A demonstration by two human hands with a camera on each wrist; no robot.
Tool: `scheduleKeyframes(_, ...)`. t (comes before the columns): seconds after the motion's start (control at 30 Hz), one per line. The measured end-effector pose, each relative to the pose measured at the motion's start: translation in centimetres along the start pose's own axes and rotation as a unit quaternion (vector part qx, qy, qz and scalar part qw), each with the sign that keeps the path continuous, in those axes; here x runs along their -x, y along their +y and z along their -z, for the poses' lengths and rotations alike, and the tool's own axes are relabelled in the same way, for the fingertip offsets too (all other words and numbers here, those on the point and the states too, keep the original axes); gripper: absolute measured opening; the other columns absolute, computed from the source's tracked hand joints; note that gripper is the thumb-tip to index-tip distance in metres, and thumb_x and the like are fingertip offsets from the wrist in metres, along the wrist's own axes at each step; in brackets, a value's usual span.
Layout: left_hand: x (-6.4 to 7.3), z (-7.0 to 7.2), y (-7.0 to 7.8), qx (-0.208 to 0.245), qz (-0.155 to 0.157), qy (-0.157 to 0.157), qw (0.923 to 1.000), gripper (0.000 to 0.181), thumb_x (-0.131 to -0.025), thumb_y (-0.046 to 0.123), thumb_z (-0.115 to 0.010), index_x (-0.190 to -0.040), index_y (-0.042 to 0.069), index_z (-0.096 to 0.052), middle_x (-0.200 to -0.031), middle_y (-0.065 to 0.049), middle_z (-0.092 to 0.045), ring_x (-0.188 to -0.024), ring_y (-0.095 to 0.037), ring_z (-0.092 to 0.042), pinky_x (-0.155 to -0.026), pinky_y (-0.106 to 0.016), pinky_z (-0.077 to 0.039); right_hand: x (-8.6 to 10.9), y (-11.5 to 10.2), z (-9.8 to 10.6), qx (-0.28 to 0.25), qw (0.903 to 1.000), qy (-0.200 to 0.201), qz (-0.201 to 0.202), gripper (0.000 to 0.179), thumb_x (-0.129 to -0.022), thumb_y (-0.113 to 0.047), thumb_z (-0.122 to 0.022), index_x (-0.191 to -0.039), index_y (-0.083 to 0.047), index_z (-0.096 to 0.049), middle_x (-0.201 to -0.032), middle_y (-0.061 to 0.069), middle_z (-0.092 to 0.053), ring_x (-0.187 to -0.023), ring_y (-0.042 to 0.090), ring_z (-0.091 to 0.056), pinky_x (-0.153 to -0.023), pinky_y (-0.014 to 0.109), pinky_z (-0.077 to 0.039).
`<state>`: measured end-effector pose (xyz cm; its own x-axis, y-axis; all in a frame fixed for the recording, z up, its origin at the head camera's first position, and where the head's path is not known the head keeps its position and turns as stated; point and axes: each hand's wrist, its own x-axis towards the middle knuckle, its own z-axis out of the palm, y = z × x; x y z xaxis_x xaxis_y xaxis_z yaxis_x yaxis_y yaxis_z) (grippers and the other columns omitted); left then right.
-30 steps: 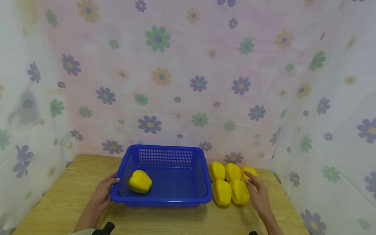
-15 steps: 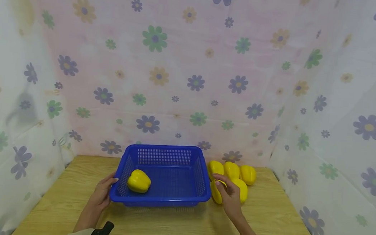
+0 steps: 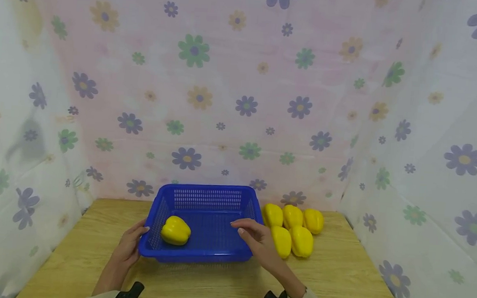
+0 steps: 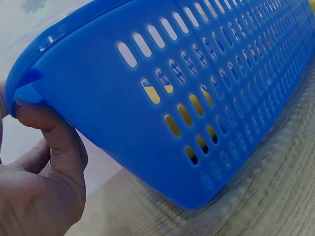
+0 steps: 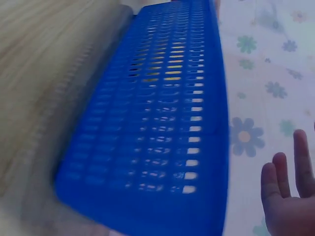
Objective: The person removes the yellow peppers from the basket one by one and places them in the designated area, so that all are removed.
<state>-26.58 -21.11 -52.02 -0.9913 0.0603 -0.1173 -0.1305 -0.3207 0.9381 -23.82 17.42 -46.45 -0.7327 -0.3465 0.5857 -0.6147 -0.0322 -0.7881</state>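
A blue plastic basket (image 3: 211,257) with slotted walls sits on the table, and one yellow bell pepper (image 3: 175,230) lies inside at its left. My left hand (image 3: 127,247) grips the basket's left rim; in the left wrist view its fingers (image 4: 54,132) curl under the lip. Over the basket's right side hovers my right hand (image 3: 259,241), holding nothing, its fingers extended leftward. It hides part of the right rim. In the right wrist view, the fingers (image 5: 302,167) stand apart from the basket wall (image 5: 147,132).
Several yellow bell peppers (image 3: 301,241) lie grouped in two rows on the wooden table (image 3: 350,270), just right of the basket. A flower-printed curtain (image 3: 225,98) encloses the table at the back and both sides.
My right hand has moved left from beside the grouped peppers, passing in front of them, to above the basket's right side. The left hand keeps its grip on the rim.
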Motion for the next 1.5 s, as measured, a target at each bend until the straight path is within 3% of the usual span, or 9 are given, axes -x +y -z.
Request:
scheduleKeyframes(0.27,0.1,0.3,0.3,0.007,0.002,-0.009,0.9999,0.065,-0.108,0.012,-0.039,-0.161,-0.004,-0.004,-0.107,0.02,-0.066,-0.101,0.0,-0.065,-0.091,-0.022,-0.056,-4.5,-0.8,-2.3,0.009,0.9986,-0.053,0.0,0.025,-0.107,-0.007,-0.048,-0.119,0.002,-0.069,-0.123,0.023,-0.066,-0.118,0.016,-0.061,-0.099,0.029,-0.052)
scheduleKeyframes(0.53,0.2,0.0,0.2,0.009,0.03,-0.002,0.9995,0.065,-0.106,0.013,-0.041,-0.163,0.002,-0.009,-0.109,0.019,-0.063,-0.105,-0.001,-0.064,-0.096,-0.026,-0.054,-8.4,-1.3,-4.0,0.027,0.9931,-0.105,-0.043,0.028,-0.108,-0.015,-0.048,-0.123,-0.003,-0.069,-0.127,0.017,-0.067,-0.121,0.025,-0.06,-0.105,0.035,-0.049)
scheduleKeyframes(0.8,0.3,-0.1,0.0,0.003,0.012,-0.001,0.9999,0.066,-0.106,0.012,-0.042,-0.161,-0.003,-0.008,-0.109,0.018,-0.065,-0.104,-0.001,-0.065,-0.093,-0.026,-0.056,-11.5,0.8,-4.8,0.105,0.9752,-0.166,-0.101,0.032,-0.109,-0.021,-0.047,-0.13,-0.008,-0.067,-0.134,0.012,-0.066,-0.125,0.024,-0.06,-0.106,0.036,-0.049)
scheduleKeyframes(1.1,0.4,-0.2,-0.1,0.002,-0.009,-0.019,0.9998,0.065,-0.106,0.009,-0.039,-0.16,-0.007,-0.005,-0.11,0.02,-0.064,-0.104,0.001,-0.063,-0.09,-0.02,-0.055,-13.5,4.3,-5.3,0.128,0.956,-0.191,-0.182,0.05,-0.108,-0.026,-0.05,-0.154,-0.009,-0.041,-0.141,0.019,-0.058,-0.128,0.03,-0.057,-0.107,0.045,-0.049)
scheduleKeyframes(1.27,0.3,-0.1,0.0,0.006,-0.01,-0.015,0.9998,0.065,-0.107,0.01,-0.04,-0.159,-0.007,-0.005,-0.11,0.019,-0.067,-0.103,0.0,-0.064,-0.089,-0.02,-0.056,-14.0,5.8,-5.7,0.135,0.9371,-0.235,-0.221,0.053,-0.107,-0.025,-0.053,-0.154,-0.006,-0.04,-0.141,0.018,-0.057,-0.13,0.031,-0.056,-0.108,0.045,-0.048)
scheduleKeyframes(1.5,0.1,0.0,-0.1,0.007,-0.003,-0.017,0.9998,0.066,-0.106,0.01,-0.042,-0.16,-0.006,-0.007,-0.111,0.016,-0.066,-0.105,-0.001,-0.065,-0.092,-0.023,-0.056,-13.5,7.7,-6.6,0.154,0.8908,-0.326,-0.276,0.054,-0.105,-0.025,-0.055,-0.152,-0.002,-0.043,-0.151,0.02,-0.05,-0.135,0.033,-0.053,-0.11,0.044,-0.047)
